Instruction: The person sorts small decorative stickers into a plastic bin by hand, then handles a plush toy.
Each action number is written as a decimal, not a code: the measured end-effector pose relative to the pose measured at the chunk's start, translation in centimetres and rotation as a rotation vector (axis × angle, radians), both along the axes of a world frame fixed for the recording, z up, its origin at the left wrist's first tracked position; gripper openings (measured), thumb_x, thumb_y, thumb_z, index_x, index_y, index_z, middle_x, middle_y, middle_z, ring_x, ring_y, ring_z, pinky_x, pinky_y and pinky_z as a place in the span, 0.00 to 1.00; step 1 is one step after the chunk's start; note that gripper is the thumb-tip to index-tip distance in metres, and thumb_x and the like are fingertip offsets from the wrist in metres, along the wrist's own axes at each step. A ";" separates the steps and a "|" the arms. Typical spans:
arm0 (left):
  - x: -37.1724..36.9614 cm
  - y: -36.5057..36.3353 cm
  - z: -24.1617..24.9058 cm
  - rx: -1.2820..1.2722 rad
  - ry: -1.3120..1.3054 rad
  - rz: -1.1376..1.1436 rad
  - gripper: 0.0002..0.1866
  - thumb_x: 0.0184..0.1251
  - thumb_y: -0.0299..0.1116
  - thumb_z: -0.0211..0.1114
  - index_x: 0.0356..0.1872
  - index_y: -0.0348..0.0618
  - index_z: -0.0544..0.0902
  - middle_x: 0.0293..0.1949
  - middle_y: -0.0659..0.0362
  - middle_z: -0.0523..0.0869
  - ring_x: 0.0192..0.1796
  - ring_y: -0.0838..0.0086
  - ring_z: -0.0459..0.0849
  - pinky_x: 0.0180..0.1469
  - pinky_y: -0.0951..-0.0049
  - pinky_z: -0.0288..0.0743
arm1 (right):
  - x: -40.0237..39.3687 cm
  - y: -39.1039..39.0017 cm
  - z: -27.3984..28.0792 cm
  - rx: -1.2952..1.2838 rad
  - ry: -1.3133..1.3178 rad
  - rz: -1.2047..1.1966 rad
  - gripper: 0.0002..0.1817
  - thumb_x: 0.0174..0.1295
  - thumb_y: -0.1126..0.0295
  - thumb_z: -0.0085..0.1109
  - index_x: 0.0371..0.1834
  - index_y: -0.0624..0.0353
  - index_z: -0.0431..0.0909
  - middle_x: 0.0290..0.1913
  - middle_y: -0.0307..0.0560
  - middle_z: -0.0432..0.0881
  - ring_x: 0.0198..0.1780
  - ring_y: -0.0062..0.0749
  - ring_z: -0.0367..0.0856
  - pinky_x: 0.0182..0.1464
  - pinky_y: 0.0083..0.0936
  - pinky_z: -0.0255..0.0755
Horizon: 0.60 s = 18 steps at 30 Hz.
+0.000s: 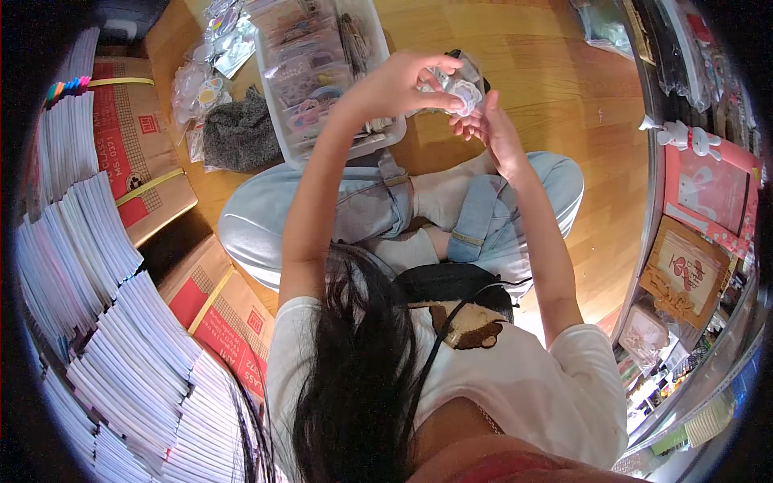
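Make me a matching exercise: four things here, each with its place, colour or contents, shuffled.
1. Tub
2. Cloth
3. Rabbit
4. White piece

A. dark grey
B. between left hand and right hand
C. filled with packets
D. at the pink frame's edge

Pairs: 1-C, 2-A, 3-D, 4-B

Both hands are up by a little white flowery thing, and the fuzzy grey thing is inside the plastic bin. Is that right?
Not quite: the fuzzy grey thing lies outside the plastic bin, to its left, as the head view shows. The left hand and right hand are indeed up by the little white flowery thing.
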<state>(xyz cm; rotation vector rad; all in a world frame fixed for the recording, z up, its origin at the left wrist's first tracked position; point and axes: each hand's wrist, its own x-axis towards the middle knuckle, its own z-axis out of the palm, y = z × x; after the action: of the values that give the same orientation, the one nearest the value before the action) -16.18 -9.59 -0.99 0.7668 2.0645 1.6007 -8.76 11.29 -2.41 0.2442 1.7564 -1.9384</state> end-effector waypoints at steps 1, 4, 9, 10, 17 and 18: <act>0.2 0.4 -0.2 0.023 0.036 -0.006 0.27 0.59 0.37 0.66 0.59 0.43 0.72 0.46 0.56 0.81 0.45 0.74 0.81 0.46 0.73 0.75 | 0.0 -0.2 0.1 -0.075 0.004 -0.006 0.35 0.65 0.37 0.32 0.44 0.58 0.75 0.32 0.40 0.79 0.32 0.21 0.75 0.36 0.18 0.66; 0.5 1.2 -1.0 0.134 0.038 0.147 0.24 0.56 0.34 0.69 0.54 0.43 0.74 0.44 0.55 0.81 0.43 0.72 0.82 0.44 0.71 0.77 | -0.6 -0.2 0.4 -0.072 0.059 0.013 0.32 0.66 0.39 0.34 0.46 0.59 0.73 0.34 0.40 0.79 0.34 0.22 0.77 0.36 0.18 0.67; 0.2 1.7 -2.1 0.196 0.014 0.307 0.21 0.56 0.37 0.68 0.49 0.40 0.75 0.43 0.54 0.80 0.40 0.68 0.83 0.42 0.70 0.78 | -3.0 -1.7 0.7 0.286 0.195 -0.103 0.21 0.68 0.53 0.46 0.44 0.63 0.74 0.35 0.42 0.81 0.31 0.21 0.78 0.32 0.17 0.68; 0.1 1.7 -2.5 0.069 0.158 0.398 0.21 0.57 0.38 0.67 0.48 0.38 0.75 0.43 0.53 0.80 0.41 0.66 0.82 0.42 0.69 0.77 | -3.7 -1.5 0.1 0.282 0.205 -0.144 0.19 0.67 0.56 0.48 0.44 0.64 0.73 0.34 0.42 0.81 0.29 0.22 0.79 0.30 0.17 0.68; -2.1 -1.0 -6.7 -0.796 0.910 0.799 0.19 0.59 0.41 0.58 0.43 0.33 0.76 0.41 0.52 0.80 0.47 0.64 0.75 0.47 0.65 0.69 | -10.1 -3.7 1.3 0.593 0.499 -0.128 0.19 0.64 0.59 0.52 0.43 0.67 0.74 0.33 0.47 0.84 0.26 0.24 0.82 0.29 0.20 0.71; -1.9 -1.1 -7.4 -0.866 0.909 0.779 0.20 0.60 0.42 0.56 0.43 0.34 0.77 0.40 0.53 0.80 0.47 0.64 0.75 0.47 0.66 0.68 | -10.7 -4.8 2.2 0.644 0.519 -0.121 0.17 0.63 0.60 0.53 0.40 0.67 0.75 0.32 0.48 0.85 0.25 0.24 0.83 0.32 0.19 0.72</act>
<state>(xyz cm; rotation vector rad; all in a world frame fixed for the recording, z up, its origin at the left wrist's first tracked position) -18.12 -10.70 -8.34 0.3632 3.6103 0.3458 -19.42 6.51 -0.24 0.0628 2.7433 -1.5317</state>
